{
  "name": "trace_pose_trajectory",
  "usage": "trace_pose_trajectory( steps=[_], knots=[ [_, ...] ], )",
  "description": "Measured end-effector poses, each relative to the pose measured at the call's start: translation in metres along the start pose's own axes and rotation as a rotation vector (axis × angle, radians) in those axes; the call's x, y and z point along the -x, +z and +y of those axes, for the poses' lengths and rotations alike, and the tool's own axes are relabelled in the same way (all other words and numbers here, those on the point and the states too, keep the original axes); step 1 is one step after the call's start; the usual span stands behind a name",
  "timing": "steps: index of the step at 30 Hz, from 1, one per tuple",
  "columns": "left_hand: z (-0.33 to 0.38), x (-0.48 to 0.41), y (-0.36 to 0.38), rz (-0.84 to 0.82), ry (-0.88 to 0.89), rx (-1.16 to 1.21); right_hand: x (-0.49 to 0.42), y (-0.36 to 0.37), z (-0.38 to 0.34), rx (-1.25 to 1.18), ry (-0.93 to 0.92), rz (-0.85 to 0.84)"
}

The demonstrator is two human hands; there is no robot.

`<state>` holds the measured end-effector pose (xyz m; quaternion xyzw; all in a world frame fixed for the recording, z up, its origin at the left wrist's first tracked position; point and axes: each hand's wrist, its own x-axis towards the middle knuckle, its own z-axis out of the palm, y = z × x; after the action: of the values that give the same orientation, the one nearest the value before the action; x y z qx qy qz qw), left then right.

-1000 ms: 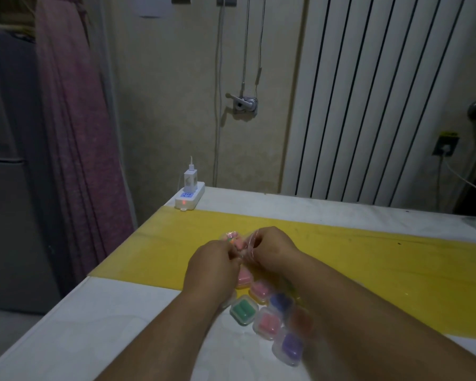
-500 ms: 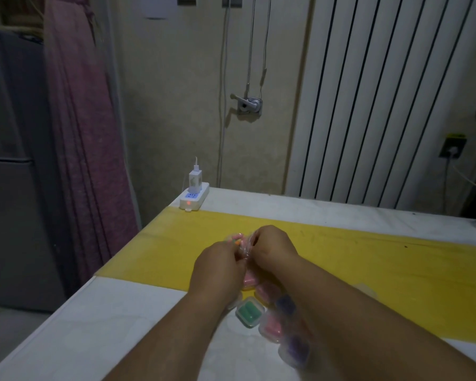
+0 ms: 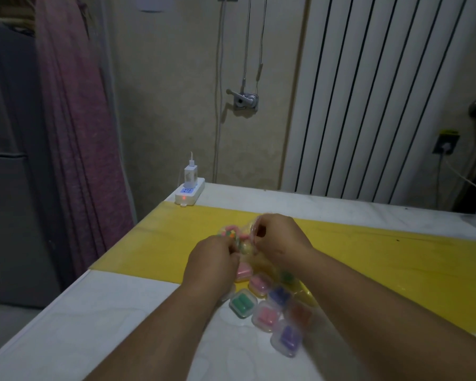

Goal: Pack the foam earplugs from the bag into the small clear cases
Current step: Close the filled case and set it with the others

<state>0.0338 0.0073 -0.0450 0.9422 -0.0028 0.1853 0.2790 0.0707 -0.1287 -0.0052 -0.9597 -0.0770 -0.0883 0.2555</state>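
Both hands meet above the yellow sheet (image 3: 382, 259) that lies across the white table (image 3: 94, 325); between them is the clear bag (image 3: 231, 234) holding mixed-colour foam earplugs (image 3: 229, 231), raised just off the sheet. Left hand (image 3: 212, 261): fingers curled forward onto the near side of the bag, gripping it; fingertips mostly hidden behind the knuckles. Right hand (image 3: 282, 239): fingers curled, pinching the bag's edge at its right side. Small clear cases (image 3: 259, 283) sit clustered on the table directly below the 2 wrists, touching or just beside one another, straddling the near edge of the sheet; among them a green-filled case (image 3: 242, 302), a pink-filled case (image 3: 267, 318), a blue-filled case (image 3: 279, 294) and a purple-filled case (image 3: 286, 338); whether their lids are latched cannot be told. At the far left corner of the table a white power strip (image 3: 190, 195) carries 1 plugged charger (image 3: 190, 173); a white radiator (image 3: 382, 92) stands against the wall behind.
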Motion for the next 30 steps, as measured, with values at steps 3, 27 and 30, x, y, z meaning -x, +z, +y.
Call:
trace_pose_trajectory(
  steps=[3,27,30],
  knots=[
    [0.001,0.0,0.0,0.008,-0.001,-0.016,0.01,-0.008,0.008,-0.04,0.003,0.023],
    [0.052,0.028,-0.018,-0.278,-0.029,0.894,0.1,-0.047,0.047,-0.495,0.107,0.198],
    [0.051,0.029,-0.017,-0.326,-0.08,0.908,0.1,-0.045,0.05,-0.491,0.118,0.204]
  ],
)
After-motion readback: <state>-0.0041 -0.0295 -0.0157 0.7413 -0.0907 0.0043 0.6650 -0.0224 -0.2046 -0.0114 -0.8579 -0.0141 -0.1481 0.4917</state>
